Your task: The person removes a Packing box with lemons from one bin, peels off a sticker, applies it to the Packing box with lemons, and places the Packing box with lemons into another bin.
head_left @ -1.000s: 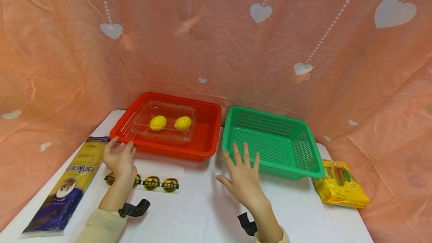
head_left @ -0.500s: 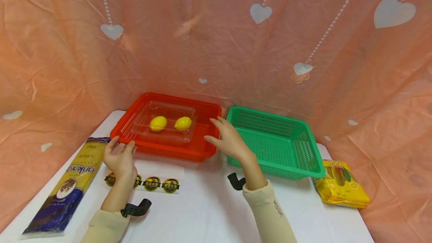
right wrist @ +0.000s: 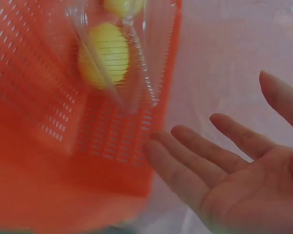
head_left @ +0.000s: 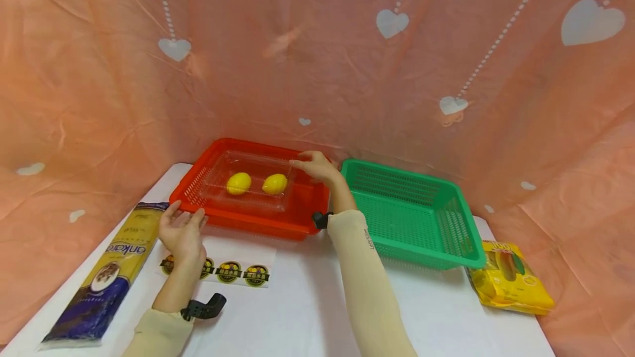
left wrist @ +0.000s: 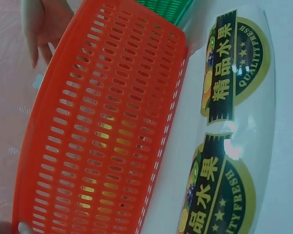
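A red basket holds a lidded clear plastic box. Through the box show two yellow lemons, the left lemon and the right lemon. At the basket's near left corner, my left hand has its loosely bent fingers against the rim, and some fingertips are hidden. Over the basket's far right part reaches my right hand, beside the box's right end. In the right wrist view its fingers are spread and nearly straight, with nothing held.
On the right stands a green basket, with a yellow packet beyond it. A long gold and blue packet lies at the left. Round fruit labels lie on the white table. A pink curtain hangs behind.
My right hand has moved from before the green basket, left and away, to over the red basket's far right side. The left hand stays at the rim. The view has shifted slightly.
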The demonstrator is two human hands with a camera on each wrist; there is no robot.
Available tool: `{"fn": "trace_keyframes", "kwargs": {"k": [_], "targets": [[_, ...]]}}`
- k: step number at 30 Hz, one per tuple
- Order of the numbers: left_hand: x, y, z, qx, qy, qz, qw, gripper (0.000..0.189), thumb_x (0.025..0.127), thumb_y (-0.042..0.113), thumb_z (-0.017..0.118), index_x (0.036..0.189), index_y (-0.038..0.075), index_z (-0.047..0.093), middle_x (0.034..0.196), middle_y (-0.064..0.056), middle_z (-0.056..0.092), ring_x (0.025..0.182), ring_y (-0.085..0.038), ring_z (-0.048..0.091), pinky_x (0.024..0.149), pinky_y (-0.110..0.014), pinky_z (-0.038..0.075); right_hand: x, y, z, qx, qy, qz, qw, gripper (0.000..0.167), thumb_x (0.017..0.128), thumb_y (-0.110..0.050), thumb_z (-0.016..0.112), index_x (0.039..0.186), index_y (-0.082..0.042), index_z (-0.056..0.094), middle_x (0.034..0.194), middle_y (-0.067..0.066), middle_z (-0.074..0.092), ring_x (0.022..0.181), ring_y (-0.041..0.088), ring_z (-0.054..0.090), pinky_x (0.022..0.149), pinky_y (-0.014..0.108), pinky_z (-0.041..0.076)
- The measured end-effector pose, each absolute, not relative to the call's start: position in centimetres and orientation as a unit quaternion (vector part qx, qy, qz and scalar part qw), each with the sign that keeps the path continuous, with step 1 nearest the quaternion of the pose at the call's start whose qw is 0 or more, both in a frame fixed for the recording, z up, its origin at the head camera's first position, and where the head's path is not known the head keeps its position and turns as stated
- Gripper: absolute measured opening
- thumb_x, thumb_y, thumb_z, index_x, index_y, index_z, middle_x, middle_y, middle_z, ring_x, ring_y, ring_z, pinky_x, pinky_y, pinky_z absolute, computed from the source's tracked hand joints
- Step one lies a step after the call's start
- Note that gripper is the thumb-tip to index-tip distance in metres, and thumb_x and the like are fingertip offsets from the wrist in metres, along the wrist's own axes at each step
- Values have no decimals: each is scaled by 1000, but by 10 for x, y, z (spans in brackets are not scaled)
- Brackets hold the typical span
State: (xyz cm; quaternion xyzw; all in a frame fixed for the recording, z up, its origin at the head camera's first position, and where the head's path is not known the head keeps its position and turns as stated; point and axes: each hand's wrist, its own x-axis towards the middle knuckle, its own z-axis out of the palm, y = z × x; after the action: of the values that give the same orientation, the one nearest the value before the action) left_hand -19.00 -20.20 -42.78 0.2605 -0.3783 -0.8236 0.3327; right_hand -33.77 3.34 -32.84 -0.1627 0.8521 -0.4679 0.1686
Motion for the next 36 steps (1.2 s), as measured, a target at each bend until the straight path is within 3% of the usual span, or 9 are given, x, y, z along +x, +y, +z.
{"fn": "trace_keyframes", "kwargs": {"k": [7, 22, 30, 36], "targets": [[-189, -201, -428, 269, -392, -818, 325, 54, 85, -20, 62, 132, 6, 51, 109, -3, 37, 87, -16, 50, 67, -19, 58, -348, 23, -342, -119, 827, -513, 196, 59, 100, -29, 61, 148, 0, 41, 152, 16, 40, 136, 35, 40, 112, 52, 37], [-190, -201, -430, 263, -401, -812, 331, 49, 87, -17, 62, 128, 9, 51, 109, -2, 35, 88, -17, 49, 69, -19, 57, -355, 13, -357, -90, 808, -529, 242, 64, 100, -30, 61, 153, -4, 35, 152, 15, 40, 134, 38, 43, 109, 53, 40], [-192, -201, -430, 251, -397, -818, 332, 48, 88, -17, 62, 127, 9, 51, 110, -2, 34, 87, -17, 51, 69, -19, 57, -364, 10, -365, -57, 766, -582, 266, 69, 101, -24, 61, 157, -7, 25, 151, 18, 39, 125, 41, 51, 106, 52, 44], [-189, -201, -429, 262, -408, -812, 324, 49, 89, -16, 61, 129, 9, 49, 110, -1, 34, 89, -17, 51, 71, -19, 57, -364, 10, -372, -44, 752, -595, 280, 75, 100, -23, 62, 159, -8, 18, 154, 16, 32, 104, 30, 55, 104, 46, 47]]}}
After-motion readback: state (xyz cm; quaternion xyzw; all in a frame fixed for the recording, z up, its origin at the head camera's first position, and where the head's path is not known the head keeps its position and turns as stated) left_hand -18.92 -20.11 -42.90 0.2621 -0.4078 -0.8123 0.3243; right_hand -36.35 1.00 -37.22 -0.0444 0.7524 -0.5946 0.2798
